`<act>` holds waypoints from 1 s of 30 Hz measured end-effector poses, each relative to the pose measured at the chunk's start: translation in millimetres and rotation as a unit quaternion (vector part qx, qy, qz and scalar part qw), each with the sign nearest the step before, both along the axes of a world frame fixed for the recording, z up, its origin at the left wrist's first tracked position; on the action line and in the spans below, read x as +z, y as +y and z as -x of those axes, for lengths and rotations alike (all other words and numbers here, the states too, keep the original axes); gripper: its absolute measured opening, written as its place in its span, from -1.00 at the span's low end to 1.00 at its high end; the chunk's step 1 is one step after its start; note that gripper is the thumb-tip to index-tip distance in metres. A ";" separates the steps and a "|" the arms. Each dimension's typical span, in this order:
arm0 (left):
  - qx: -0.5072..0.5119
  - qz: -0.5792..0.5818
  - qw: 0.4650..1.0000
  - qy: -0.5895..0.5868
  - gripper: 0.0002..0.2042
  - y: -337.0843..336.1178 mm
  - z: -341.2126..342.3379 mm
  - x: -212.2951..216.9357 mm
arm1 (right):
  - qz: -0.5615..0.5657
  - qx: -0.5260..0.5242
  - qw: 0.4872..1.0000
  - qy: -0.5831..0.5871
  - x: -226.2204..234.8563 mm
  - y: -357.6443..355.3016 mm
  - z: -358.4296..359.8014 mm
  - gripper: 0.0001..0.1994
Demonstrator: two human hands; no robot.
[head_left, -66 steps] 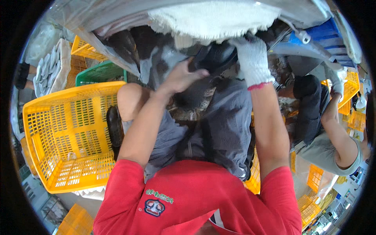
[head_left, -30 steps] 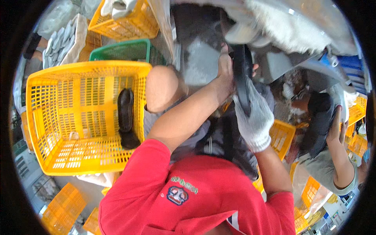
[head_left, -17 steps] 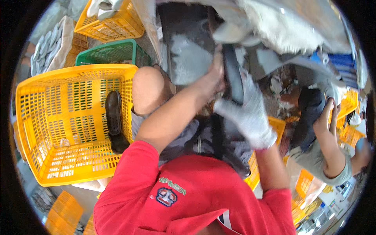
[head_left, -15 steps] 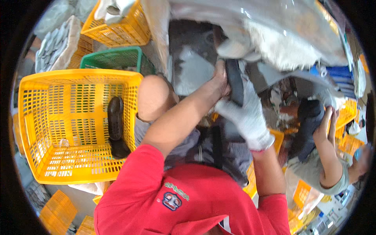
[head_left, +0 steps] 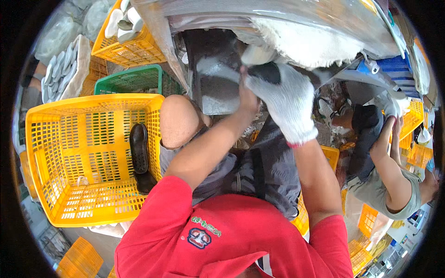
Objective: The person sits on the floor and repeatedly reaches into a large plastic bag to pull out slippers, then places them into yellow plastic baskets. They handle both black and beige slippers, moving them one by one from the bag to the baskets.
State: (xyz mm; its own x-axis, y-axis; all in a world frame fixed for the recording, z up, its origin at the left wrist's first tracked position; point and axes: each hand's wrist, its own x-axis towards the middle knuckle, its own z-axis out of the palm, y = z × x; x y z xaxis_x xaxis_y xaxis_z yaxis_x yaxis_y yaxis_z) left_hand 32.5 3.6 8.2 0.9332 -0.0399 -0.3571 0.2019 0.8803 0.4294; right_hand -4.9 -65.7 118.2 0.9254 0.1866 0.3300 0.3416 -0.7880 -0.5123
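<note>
white-gloved right hand (head_left: 285, 104) is gripping a black sole (head_left: 265, 72) at 12 o'clock; bare left hand (head_left: 247, 95) is pinching it too. yellow crate (head_left: 69, 204) at 9 o'clock is holding another sole (head_left: 138, 148).

— Any labels, signs or screens here?
— Only a small round badge (head_left: 200, 237) on the red shirt (head_left: 222, 231), red, white and blue, with a short curved green strip just above it. No packages, no screens.
</note>
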 end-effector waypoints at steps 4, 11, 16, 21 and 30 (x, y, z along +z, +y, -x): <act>0.003 0.078 0.995 0.054 -0.27 -5.5 21.0 -32.8 | -0.059 0.030 0.978 0.200 -12.6 -1.7 5.4 -0.47; -0.063 0.129 0.988 0.057 -0.14 -1.8 -28.0 -65.7 | 0.099 -0.055 0.982 0.152 5.2 -13.7 57.7 -0.59; -0.056 0.126 0.979 0.151 -0.35 2.9 -53.6 -39.5 | 0.109 -0.032 0.980 0.161 23.7 0.2 41.5 -0.71; -0.051 0.192 0.980 0.012 -0.33 -0.5 -24.3 -10.9 | 0.128 -0.016 0.988 0.079 23.8 -1.9 34.5 -0.73; 0.032 -0.168 0.965 -0.199 -0.77 189.1 118.8 -14.4 | 0.209 -0.116 0.961 0.143 -44.3 -135.8 216.9 -0.69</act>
State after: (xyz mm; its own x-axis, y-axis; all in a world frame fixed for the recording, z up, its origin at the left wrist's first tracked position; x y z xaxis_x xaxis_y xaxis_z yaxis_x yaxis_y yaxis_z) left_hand -86.3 192.7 -6.1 0.9958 0.0777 0.0476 -0.0879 0.6836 0.7245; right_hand -221.8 -201.4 73.9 0.9997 0.0263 -0.0025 0.0254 -0.9829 -0.1822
